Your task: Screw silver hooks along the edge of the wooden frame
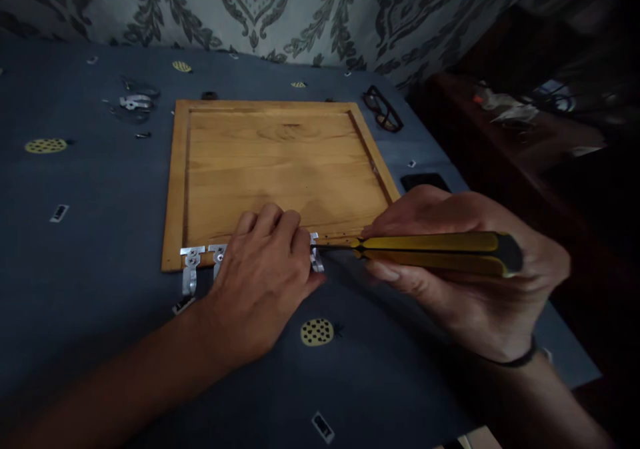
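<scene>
A square wooden board [280, 162] lies flat on a blue patterned cloth [90, 236]. Silver metal hook brackets [193, 266] are fixed along its near edge. My left hand [263, 279] lies over the near edge with fingers curled, pressing down on one metal bracket [315, 257] whose end shows past the fingertips. My right hand [470, 269] is wrapped round a yellow and black screwdriver [435, 250], held level, its dark shaft tip touching that bracket beside my left fingertips.
Dark-framed glasses [383, 108] lie past the board's far right corner, a black phone [425, 181] sits at its right. Loose metal parts [134, 102] and small screws lie at the far left. A dark wooden shelf [525, 136] stands right of the table.
</scene>
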